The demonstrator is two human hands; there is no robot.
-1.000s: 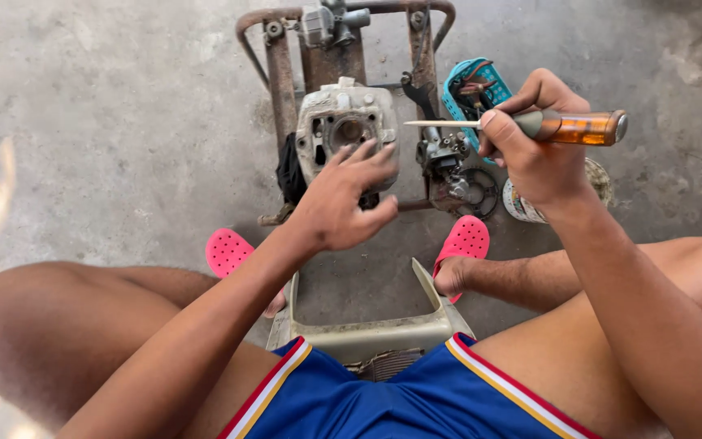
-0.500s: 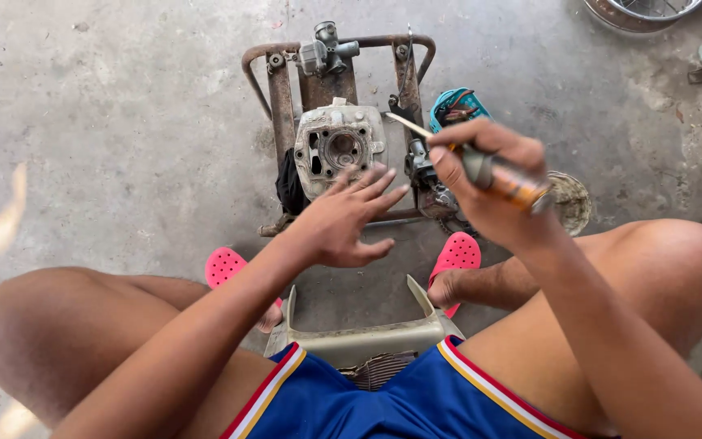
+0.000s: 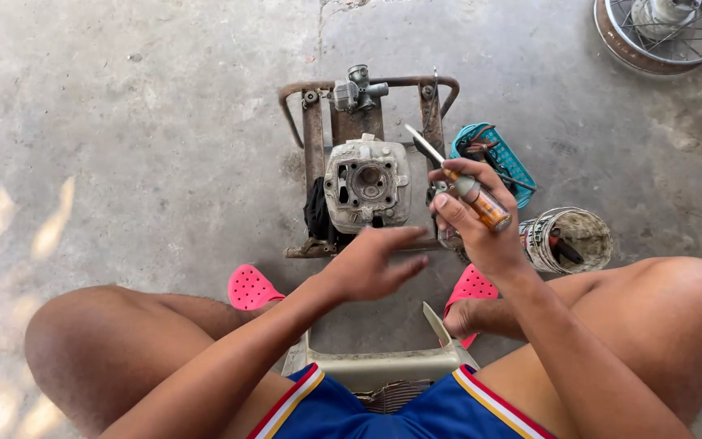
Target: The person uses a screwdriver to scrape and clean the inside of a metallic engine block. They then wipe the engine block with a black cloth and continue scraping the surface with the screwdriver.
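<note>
Left hand [image 3: 371,264]: lifted off the engine [image 3: 367,184], fingers open, hovering at its 6 o'clock.
Engine: uncovered now, on the rusty frame [image 3: 314,134].
Right hand [image 3: 474,218]: fingers gripping the screwdriver [image 3: 458,180], swung to point toward 11 o'clock.

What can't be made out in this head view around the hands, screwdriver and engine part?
- Screwdriver grip: mid-handle hidden inside the right hand.
- Left hand: motion-blurred; contact with the engine part cannot be told.
- Engine part's lower edge: covered by the left hand.
- Teal basket contents: tangled, partly behind the right hand.
- Spoked wheel: cut off by the top edge.
- Pot contents: too small.
</note>
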